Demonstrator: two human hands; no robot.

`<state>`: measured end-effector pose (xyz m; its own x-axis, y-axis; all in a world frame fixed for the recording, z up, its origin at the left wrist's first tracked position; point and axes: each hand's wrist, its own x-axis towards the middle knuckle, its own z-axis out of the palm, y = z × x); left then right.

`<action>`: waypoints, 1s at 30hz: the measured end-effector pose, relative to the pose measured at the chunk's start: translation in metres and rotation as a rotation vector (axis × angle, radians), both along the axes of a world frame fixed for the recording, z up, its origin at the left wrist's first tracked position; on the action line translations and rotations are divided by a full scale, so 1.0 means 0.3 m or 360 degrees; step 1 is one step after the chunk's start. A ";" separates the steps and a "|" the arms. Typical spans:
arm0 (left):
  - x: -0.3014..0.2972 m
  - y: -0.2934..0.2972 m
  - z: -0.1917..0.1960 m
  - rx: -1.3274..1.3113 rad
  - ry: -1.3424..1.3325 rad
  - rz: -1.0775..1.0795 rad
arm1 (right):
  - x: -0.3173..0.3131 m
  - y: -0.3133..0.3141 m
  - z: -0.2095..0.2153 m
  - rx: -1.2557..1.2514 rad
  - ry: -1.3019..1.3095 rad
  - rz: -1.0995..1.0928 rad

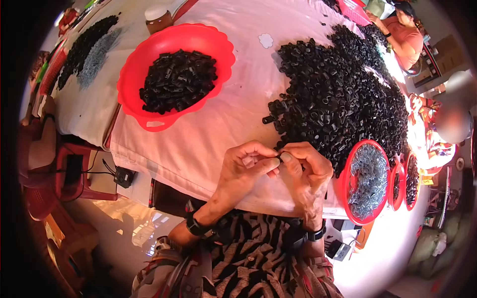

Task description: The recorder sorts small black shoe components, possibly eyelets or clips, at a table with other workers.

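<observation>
My left hand point(243, 166) and my right hand point(307, 169) meet over the near edge of the cloth-covered table, fingertips pinched together. Between them is a small dark piece point(278, 152), mostly covered by the fingers, so its exact kind is hidden. Just beyond my right hand spreads a large heap of small black hollow plastic parts point(343, 94). To the far left of my hands, a red scalloped basin point(133, 67) holds a pile of similar black parts point(179, 79). Close by on the right, a red-rimmed bowl point(346, 198) is filled with small silvery metal pieces point(368, 181).
Smaller red bowls point(396, 186) stand at the right edge. A brown jar with a white lid point(158, 19) sits behind the basin. Black and silvery piles point(97, 54) lie on another table at left. A person point(405, 39) works at far right; a dark red chair point(82, 184) stands at left.
</observation>
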<state>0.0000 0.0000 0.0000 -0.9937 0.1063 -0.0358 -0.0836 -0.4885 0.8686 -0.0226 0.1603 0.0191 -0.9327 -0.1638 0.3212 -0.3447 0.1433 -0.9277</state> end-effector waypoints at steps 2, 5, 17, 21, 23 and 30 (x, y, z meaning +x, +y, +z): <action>0.004 0.007 0.004 -0.0008 0.0053 0.0089 | 0.004 -0.003 0.020 0.0148 0.0051 -0.0005; -0.002 0.013 0.011 -0.0023 -0.0027 0.0109 | 0.008 -0.016 -0.003 0.0330 0.0341 -0.0176; 0.007 0.017 0.044 -0.0263 -0.0089 0.0085 | 0.035 -0.002 -0.018 0.0568 0.0546 -0.0168; 0.010 0.020 0.053 -0.0261 -0.0116 0.0098 | 0.024 -0.014 -0.010 0.0665 0.0846 -0.0233; 0.007 0.022 0.057 -0.0225 -0.0127 0.0120 | 0.023 -0.025 -0.009 0.0720 0.0899 -0.0228; -0.003 0.012 0.055 -0.0185 -0.0120 0.0083 | 0.019 -0.047 -0.019 0.0775 0.1042 -0.0321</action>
